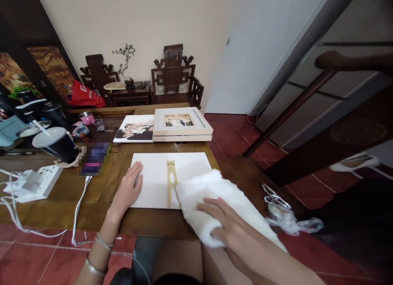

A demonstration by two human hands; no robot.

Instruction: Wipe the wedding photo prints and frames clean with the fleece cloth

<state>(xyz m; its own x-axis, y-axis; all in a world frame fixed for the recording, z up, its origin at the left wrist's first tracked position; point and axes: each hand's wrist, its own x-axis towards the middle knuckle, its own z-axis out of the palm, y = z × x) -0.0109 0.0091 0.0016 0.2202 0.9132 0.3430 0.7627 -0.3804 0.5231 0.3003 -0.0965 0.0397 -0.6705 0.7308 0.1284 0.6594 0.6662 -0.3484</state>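
A white board lies flat on the wooden table in front of me. On its middle is a gold, flat, tapered piece with an oval cut-out and a notched top; I cannot tell whether it is fixed there. My left hand rests over the board's left edge, thumb apart from the stretched fingers. White fluffy cloth covers the board's lower right corner and hangs past the table edge. My right hand holds a bunched fold of that cloth, its fingers curled over the pile.
Behind the board, stacked picture frames sit beside a photo print. A phone, a lidded cup and a power strip are at left. Scissors and a plastic bag lie at right, near a chair.
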